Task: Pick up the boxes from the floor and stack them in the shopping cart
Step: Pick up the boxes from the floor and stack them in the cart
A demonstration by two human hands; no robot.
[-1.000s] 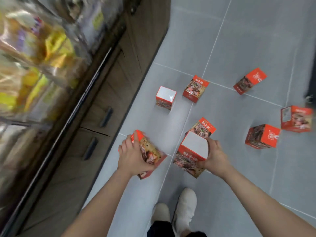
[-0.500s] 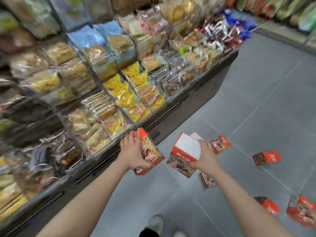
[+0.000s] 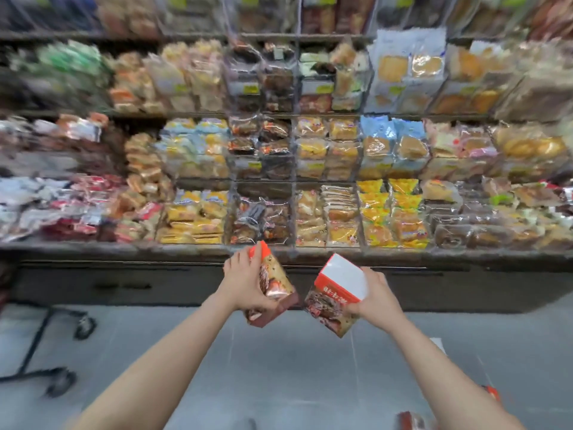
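The left hand (image 3: 245,282) has its fingers curled round the back of an orange box (image 3: 273,290), thumb under its lower end; the box stands tilted, orange end up, food photo facing right. The right hand (image 3: 373,294) grips a second box (image 3: 336,291) from the right side, fingers wrapped behind it and thumb on its lower face. That box is tilted too, its white face up and an orange band below it. Red characters run across the band, too blurred to read. The two boxes are held in the air side by side, lower corners near each other but apart.

Below them lies grey tiled floor (image 3: 279,367). At the floor's lower right edge parts of two more orange boxes (image 3: 412,420) show, cut off by the right forearm and the frame. At the left edge stand black cart legs with wheels (image 3: 59,383).

Across the back runs a shelf unit (image 3: 294,252) with a dark base, packed with bagged breads and cakes (image 3: 341,212) behind clear dividers; the yellow price tags cannot be read.

Half a second ago the view faced the shelves at a slant, with several boxes visible on the floor; now it faces them squarely, and both hands hold the same boxes as before.
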